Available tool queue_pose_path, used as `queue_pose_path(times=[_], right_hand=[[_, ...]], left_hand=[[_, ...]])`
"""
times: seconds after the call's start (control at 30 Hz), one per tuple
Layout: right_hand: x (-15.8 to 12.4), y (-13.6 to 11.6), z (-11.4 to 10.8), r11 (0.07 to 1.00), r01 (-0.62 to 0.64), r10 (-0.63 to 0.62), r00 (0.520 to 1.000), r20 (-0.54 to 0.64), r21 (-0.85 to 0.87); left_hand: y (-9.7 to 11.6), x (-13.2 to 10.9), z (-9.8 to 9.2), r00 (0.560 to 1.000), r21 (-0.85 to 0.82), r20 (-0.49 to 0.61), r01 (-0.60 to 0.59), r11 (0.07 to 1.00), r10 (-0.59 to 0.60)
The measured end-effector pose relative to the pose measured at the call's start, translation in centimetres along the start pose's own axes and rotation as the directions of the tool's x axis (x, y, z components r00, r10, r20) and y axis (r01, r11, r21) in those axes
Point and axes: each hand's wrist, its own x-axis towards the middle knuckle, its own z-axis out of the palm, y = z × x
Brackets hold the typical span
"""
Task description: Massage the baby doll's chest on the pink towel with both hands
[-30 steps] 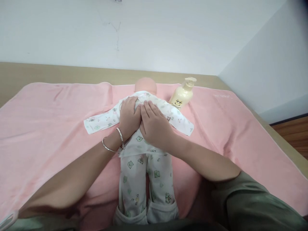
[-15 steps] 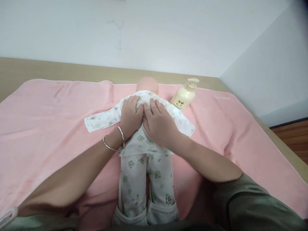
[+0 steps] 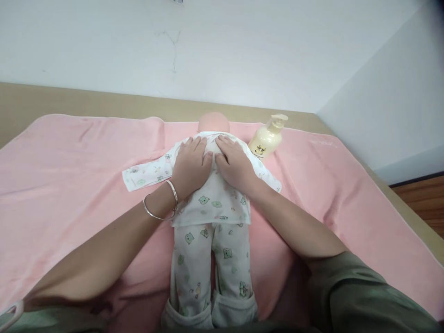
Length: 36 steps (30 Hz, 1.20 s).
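Note:
A baby doll (image 3: 212, 217) in white pyjamas printed with green bears lies along the middle of a pink towel (image 3: 69, 175), head away from me. My left hand (image 3: 190, 167), with two silver bangles on the wrist, lies flat on the doll's upper body left of centre, fingers stretched out. My right hand (image 3: 236, 166) lies flat beside it on the right side, fingers stretched toward the collar. Neither hand holds anything. The doll's empty-looking sleeves spread out to both sides.
A cream pump bottle (image 3: 266, 138) lies tilted on the towel just right of the doll's head. The towel covers a tan surface (image 3: 86, 104) set against a white wall; a corner wall and wooden floor (image 3: 423, 199) are at the right.
Both hands have slid up the doll's body toward the collar and drawn slightly apart; the right hand moved up and right, uncovering the shirt's lower middle.

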Motion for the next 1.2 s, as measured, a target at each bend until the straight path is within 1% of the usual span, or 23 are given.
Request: queue_pose_path(times=[0.07, 0.1, 0.2, 0.27, 0.33, 0.4, 0.53, 0.6, 0.67, 0.73, 0.8, 0.87, 0.93, 1.03, 1.13, 1.2], right_hand=[[0.1, 0.2, 0.0, 1.000, -0.025, 0.025, 1.000, -0.007, -0.006], [0.2, 0.3, 0.0, 0.999, -0.039, 0.039, 0.999, -0.009, -0.009], [0.5, 0.6, -0.1, 0.997, -0.072, 0.072, 0.997, -0.012, -0.032], [0.5, 0.6, -0.2, 0.995, -0.066, 0.066, 0.998, -0.010, -0.073], [0.1, 0.2, -0.3, 0.989, -0.056, 0.057, 0.998, 0.004, -0.139], [-1.0, -0.7, -0.2, 0.978, -0.022, 0.025, 1.000, 0.013, -0.210], [-3.9, -2.8, 0.2, 0.946, 0.124, -0.133, 0.991, -0.007, -0.300], [-4.6, -3.5, 0.2, 0.939, 0.158, -0.165, 0.986, 0.005, -0.304], [-4.3, -3.4, -0.1, 0.956, 0.149, -0.145, 0.989, 0.034, -0.255], [-3.1, -2.7, -0.6, 0.980, 0.097, -0.087, 0.994, 0.061, -0.174], [-1.5, -1.5, -1.1, 0.993, 0.018, -0.010, 0.998, 0.067, -0.120], [-0.1, -0.3, -1.4, 0.993, -0.049, 0.056, 0.996, 0.066, -0.108], [0.9, 0.5, -1.4, 0.989, -0.076, 0.085, 0.994, 0.072, -0.125], [0.9, 0.6, -1.2, 0.985, -0.047, 0.061, 0.995, 0.081, -0.165], [-0.4, -0.3, -0.9, 0.978, 0.024, -0.007, 0.997, 0.082, -0.205], [-1.7, -1.3, -0.5, 0.968, 0.090, -0.076, 0.995, 0.069, -0.236]], left_hand=[[0.9, -0.2, -1.1, 0.999, 0.029, 0.011, -0.036, 0.999, 0.036], [1.4, -0.3, -1.7, 0.998, 0.019, 0.035, -0.051, 0.999, 0.050], [2.4, -0.5, -3.5, 0.987, -0.083, 0.143, -0.064, 0.995, 0.075], [2.6, -0.5, -4.1, 0.986, -0.139, 0.148, -0.058, 0.989, 0.079], [2.2, -0.2, -4.0, 0.992, -0.158, 0.101, -0.057, 0.986, 0.074], [1.5, 0.2, -3.5, 0.994, -0.159, 0.079, -0.058, 0.986, 0.071], [-0.3, 1.6, -2.2, 0.996, -0.140, 0.088, -0.007, 0.990, 0.019], [-1.2, 2.0, -1.7, 0.998, -0.118, 0.063, -0.005, 0.993, 0.012], [-1.6, 2.0, -1.2, 0.999, -0.088, 0.015, -0.041, 0.995, 0.043], [-1.3, 1.5, -1.1, 0.996, -0.036, -0.016, -0.093, 0.995, 0.093], [-0.4, 0.5, -1.4, 0.991, 0.023, 0.001, -0.132, 0.991, 0.132], [0.9, -0.5, -1.9, 0.988, 0.061, 0.044, -0.149, 0.987, 0.147], [2.0, -1.2, -2.4, 0.985, 0.063, 0.079, -0.156, 0.986, 0.151], [2.4, -1.2, -2.5, 0.990, 0.013, 0.073, -0.120, 0.993, 0.118], [1.3, -0.2, -1.7, 1.000, -0.076, 0.007, -0.028, 0.997, 0.029], [0.3, 0.4, -1.0, 1.000, -0.130, -0.027, -0.003, 0.992, 0.000]])
